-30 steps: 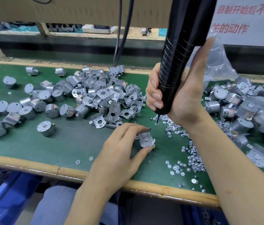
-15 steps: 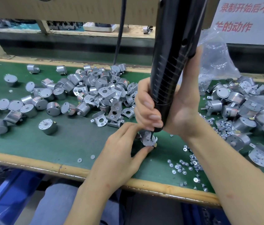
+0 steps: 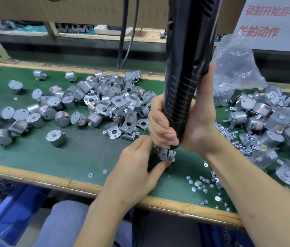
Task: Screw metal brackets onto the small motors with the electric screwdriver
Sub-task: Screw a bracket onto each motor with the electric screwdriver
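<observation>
My right hand (image 3: 181,125) grips the black electric screwdriver (image 3: 185,77), held upright, with its bit down on a small motor with a metal bracket (image 3: 165,155) on the green mat. My left hand (image 3: 137,168) pinches that motor between thumb and fingers and holds it on the mat; most of the motor is hidden under both hands. Loose screws (image 3: 204,182) lie scattered to the right of the motor.
A heap of bare motors and brackets (image 3: 105,104) covers the mat's left and middle. Motors with brackets (image 3: 269,118) pile at the right, beside a clear plastic bag of screws (image 3: 233,68). The bench's wooden front edge (image 3: 33,177) runs below; blue bins (image 3: 3,216) sit underneath.
The screwdriver came left and down from above the loose screws onto the motor and now stands more upright. My left hand stayed on the motor.
</observation>
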A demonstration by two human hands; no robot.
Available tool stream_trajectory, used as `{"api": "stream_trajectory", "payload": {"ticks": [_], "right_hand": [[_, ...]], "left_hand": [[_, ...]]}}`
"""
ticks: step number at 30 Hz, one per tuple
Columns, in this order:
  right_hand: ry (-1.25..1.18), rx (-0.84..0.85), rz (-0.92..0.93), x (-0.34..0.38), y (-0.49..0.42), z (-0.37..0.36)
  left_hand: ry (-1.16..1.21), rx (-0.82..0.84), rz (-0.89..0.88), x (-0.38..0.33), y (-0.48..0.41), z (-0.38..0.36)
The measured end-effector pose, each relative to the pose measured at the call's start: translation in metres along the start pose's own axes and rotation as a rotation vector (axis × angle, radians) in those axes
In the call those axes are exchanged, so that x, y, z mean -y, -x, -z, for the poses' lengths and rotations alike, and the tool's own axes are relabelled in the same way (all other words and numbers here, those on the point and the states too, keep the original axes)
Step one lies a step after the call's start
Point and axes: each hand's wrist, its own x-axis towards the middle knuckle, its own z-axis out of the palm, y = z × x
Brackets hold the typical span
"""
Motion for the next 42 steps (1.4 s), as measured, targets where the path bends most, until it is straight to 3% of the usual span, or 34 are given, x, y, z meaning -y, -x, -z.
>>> {"api": "stream_trajectory", "payload": {"ticks": [42], "right_hand": [[0.008,-0.005,0.004,0.0016,0.0027,0.0047]], "left_hand": [[0.019,0.024,-0.005,0.0006,-0.0012,0.0004]]}}
